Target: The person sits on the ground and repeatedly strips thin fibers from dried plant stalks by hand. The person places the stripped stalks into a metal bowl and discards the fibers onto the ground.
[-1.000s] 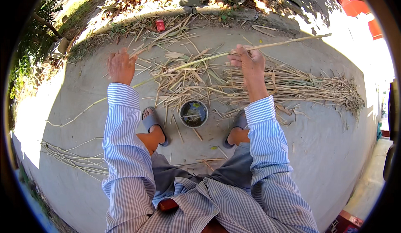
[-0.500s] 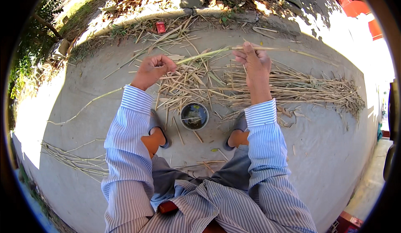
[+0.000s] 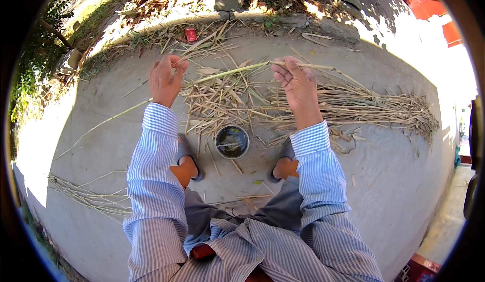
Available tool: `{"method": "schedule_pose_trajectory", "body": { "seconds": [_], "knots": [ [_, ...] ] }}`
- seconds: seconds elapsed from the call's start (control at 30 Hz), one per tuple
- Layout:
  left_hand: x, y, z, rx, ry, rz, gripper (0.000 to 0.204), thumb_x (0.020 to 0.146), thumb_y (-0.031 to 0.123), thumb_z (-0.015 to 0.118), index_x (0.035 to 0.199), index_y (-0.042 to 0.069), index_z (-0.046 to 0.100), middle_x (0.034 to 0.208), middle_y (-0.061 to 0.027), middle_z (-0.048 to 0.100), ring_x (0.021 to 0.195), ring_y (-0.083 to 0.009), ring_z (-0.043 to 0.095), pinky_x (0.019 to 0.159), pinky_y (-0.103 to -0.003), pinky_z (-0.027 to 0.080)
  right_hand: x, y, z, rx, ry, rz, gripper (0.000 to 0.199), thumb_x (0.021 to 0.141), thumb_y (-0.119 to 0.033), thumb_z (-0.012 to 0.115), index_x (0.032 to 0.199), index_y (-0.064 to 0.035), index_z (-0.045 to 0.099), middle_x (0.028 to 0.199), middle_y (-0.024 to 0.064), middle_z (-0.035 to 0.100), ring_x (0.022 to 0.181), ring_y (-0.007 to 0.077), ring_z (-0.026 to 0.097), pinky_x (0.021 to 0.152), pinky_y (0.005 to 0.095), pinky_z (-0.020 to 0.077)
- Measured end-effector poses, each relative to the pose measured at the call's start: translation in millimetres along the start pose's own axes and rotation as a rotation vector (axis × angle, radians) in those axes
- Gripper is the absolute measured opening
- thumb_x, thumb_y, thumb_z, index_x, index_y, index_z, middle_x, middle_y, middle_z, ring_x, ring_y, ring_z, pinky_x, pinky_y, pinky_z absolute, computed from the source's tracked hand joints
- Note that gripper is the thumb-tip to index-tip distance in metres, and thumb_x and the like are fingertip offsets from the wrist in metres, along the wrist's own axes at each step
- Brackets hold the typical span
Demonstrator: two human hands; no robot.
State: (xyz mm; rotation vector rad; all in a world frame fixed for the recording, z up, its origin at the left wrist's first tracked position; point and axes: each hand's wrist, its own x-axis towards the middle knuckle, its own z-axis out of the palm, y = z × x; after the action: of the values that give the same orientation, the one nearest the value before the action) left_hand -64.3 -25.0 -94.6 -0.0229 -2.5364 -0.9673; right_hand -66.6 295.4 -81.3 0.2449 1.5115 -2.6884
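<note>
A long thin plant stalk, pale green in the middle, stretches across in front of me. My right hand pinches it between thumb and fingers, and its dry tan end bends down to the right. My left hand is raised with curled fingers close to the stalk, which runs behind its wrist and trails down to the left. What those fingers hold, if anything, I cannot make out. Below the hands lies a loose heap of short straw pieces. A bundle of dry stalks is on the ground at the right.
Between my feet stands a round bowl of dark liquid with bits floating in it. Several thin stalks lie at the lower left. A red packet rests near the stone curb, with dry leaves and blocks beyond it.
My left hand has moved left and slightly up, away from the green part of the stalk. My right hand has shifted a little left and down, still gripping the stalk.
</note>
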Motion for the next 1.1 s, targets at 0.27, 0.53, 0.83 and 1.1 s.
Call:
{"method": "schedule_pose_trajectory", "body": {
  "seconds": [0.27,0.53,0.83,1.1],
  "knots": [
    [-11.8,70.7,40.1,-0.249,-0.178,0.422,0.016,0.08,0.014,0.073,0.089,0.002,0.068,0.079,-0.0065,0.067,0.076,-0.0204,0.062,0.065,-0.032,0.049,-13.4,30.0,32.7,0.094,-0.196,0.169,0.029,0.092,-0.024,0.063,0.106,-0.0001,0.057,0.101,0.0134,0.066,0.092,0.0222,0.066,0.077,0.0303,0.0551],
    [-7.9,34.1,21.6,-0.588,-0.374,-0.1,0.013,0.086,0.012,0.069,0.093,0.001,0.068,0.08,-0.0026,0.068,0.07,-0.0063,0.058,0.063,-0.022,0.046,7.5,-6.6,-19.1,0.12,0.15,0.079,0.024,0.093,-0.022,0.061,0.101,-0.0007,0.056,0.092,0.0112,0.065,0.087,0.0226,0.067,0.07,0.0289,0.0561],
    [-11.0,37.0,27.3,-0.37,-0.201,0.033,0.017,0.089,0.018,0.065,0.092,0.001,0.069,0.082,-0.0062,0.069,0.074,-0.0095,0.062,0.065,-0.027,0.048,8.1,-5.9,-14.4,0.086,0.217,0.111,0.027,0.093,-0.018,0.06,0.106,0.0041,0.053,0.094,0.0138,0.063,0.09,0.0264,0.067,0.068,0.03,0.057],
    [-7.0,32.3,28.0,-0.38,-0.03,-0.275,0.02,0.087,0.024,0.066,0.089,0.004,0.068,0.076,-0.0033,0.069,0.065,-0.0142,0.061,0.062,-0.03,0.046,0.0,5.6,0.7,0.074,0.217,0.076,0.029,0.093,-0.018,0.06,0.108,0.0053,0.052,0.098,0.0158,0.064,0.089,0.0267,0.067,0.068,0.0287,0.0566]
  ]
}}
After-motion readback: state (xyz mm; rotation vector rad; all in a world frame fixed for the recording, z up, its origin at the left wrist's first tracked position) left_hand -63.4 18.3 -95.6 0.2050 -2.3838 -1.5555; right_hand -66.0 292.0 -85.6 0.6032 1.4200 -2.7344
